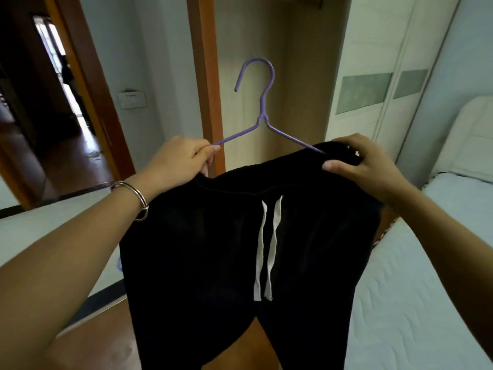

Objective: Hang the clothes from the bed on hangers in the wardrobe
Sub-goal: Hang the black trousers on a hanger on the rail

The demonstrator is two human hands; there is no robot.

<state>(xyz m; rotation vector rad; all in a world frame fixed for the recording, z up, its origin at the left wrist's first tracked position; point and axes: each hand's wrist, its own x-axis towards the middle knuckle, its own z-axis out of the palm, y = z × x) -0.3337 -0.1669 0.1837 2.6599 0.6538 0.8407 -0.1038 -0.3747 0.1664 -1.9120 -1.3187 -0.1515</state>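
Held up before us, the black trousers (213, 249) look soft and floppy, so we grip the waistband (240, 184): left hand (180, 160) curled round it and the purple hanger (262, 114), right hand (358, 160) pinching cloth.

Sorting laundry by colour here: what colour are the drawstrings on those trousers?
White, against the black trousers; the drawstrings show clearly in the head view.

Pale walls (160, 49), orange-brown wooden door frame (205, 62), dark doorway (40, 102) at left, reddish wood floor (106, 329).
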